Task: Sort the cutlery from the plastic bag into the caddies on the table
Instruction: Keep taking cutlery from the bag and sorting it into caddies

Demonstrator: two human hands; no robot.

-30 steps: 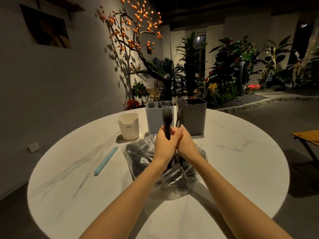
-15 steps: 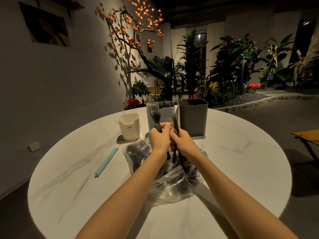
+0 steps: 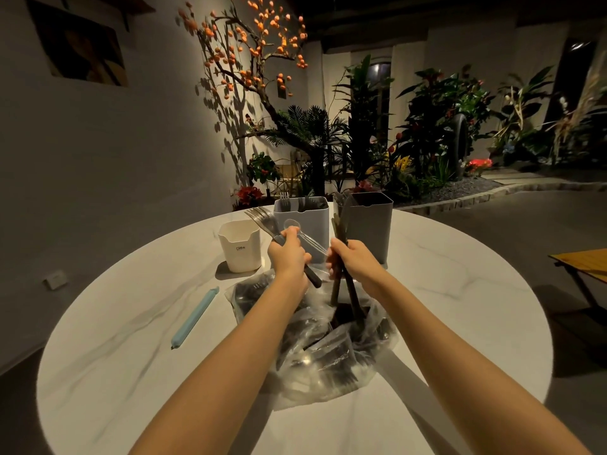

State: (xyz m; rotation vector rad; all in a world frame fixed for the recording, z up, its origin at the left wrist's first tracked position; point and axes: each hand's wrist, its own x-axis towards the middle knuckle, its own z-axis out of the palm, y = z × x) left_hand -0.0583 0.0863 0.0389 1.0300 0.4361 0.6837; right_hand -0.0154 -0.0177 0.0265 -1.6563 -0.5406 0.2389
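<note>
Crumpled clear plastic bag [image 3: 315, 362] of dark cutlery, glossy and wrinkled, at the middle of the round, pale, marble-veined surface [image 3: 460, 307]. Just above its far edge, both hands, raised and a little apart. Left hand [image 3: 288, 257] curled round dark-handled metal forks [image 3: 262, 218], tines fanned up and to the left, with a clear plastic spoon [image 3: 300, 233] sticking out beside the fingers. Right hand [image 3: 353, 262] clamped on a bundle of slim dark utensils [image 3: 341, 290], upright, lower ends dipping toward the bag's open mouth. Behind the hands, two tall rectangular caddies side by side: a light grey caddy [image 3: 308, 224] with forks inside, and a darker grey caddy [image 3: 371, 224] with a few pieces at its left corner. Left of these, a short cream cup-shaped caddy [image 3: 239, 246] with notched rim. Further left, lying flat, a slim pale blue sealing clip [image 3: 195, 318].
</note>
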